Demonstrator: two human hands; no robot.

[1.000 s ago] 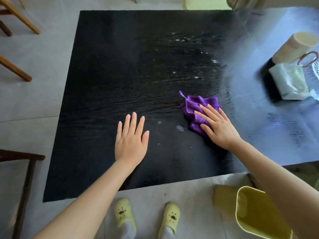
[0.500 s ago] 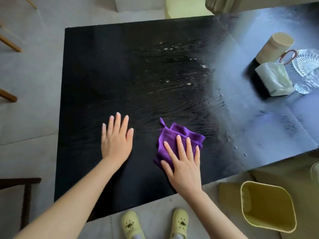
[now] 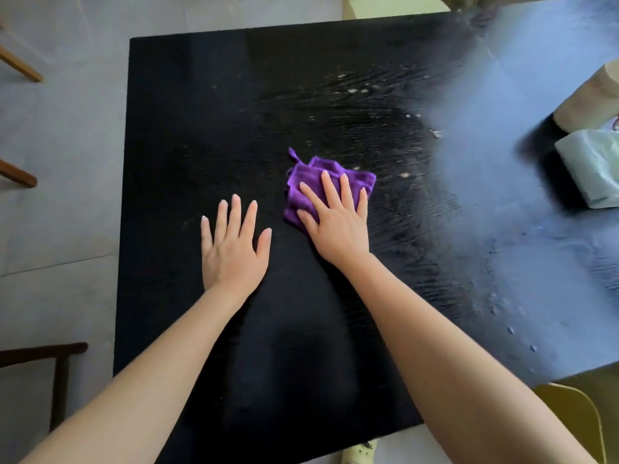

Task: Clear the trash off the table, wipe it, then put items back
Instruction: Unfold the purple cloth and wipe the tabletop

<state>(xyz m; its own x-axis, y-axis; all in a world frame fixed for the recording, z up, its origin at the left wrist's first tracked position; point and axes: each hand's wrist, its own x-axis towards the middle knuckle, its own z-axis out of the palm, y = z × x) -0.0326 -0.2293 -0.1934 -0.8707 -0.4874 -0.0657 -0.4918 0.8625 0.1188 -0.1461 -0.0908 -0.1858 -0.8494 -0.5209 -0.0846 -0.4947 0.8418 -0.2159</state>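
The black wooden table [image 3: 207,122] fills most of the head view. A crumpled purple cloth [image 3: 303,182] lies near its middle, and my right hand [image 3: 335,222] presses flat on it with the fingers spread. To the left of the cloth, my left hand [image 3: 234,249] rests palm down on the bare tabletop, fingers apart, holding nothing. Pale crumbs [image 3: 355,90] and wet streaks dot the surface beyond and to the right of the cloth. Water drops [image 3: 510,329] sit near the right front edge.
At the right edge stand a beige cup [image 3: 593,98] and a pale green packet [image 3: 593,172]. A yellow bin [image 3: 576,420] sits on the floor at the lower right. Wooden chair parts show at the left: legs [image 3: 16,65] and a dark frame [image 3: 50,353].
My right hand slid the purple cloth from right of centre towards the near edge, then pushed it away again to the middle. My left hand stayed flat on the table.
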